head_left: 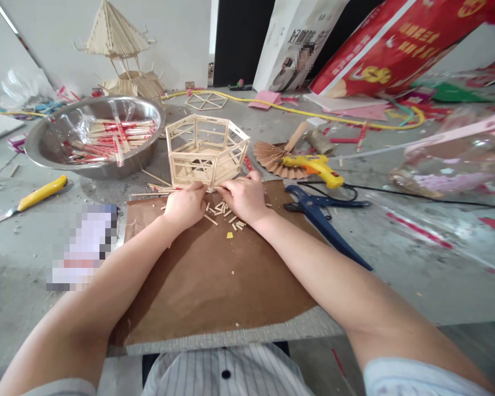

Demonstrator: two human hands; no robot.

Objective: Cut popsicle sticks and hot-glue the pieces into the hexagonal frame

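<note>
A hexagonal frame of thin wooden sticks [208,154] stands upright at the far edge of the brown sheet [206,286]. My left hand [186,207] has its fingers closed at the frame's lower front edge, left of the front corner. On the other side of that corner, my right hand [245,197] pinches the base with thumb and fingers. The fingertips partly hide what they press on. Short cut stick pieces [220,209] lie scattered between the hands, with a small yellow scrap [230,235] nearer to me. Longer loose sticks [152,192] lie by my left hand.
A steel bowl [37,148] of wrapped sticks stands left, near a yellow utility knife [41,193] and a pixelated phone [82,242]. Blue cutters [325,220], a yellow glue gun [315,165] and its black cable lie right. A stick pagoda [115,38] stands behind.
</note>
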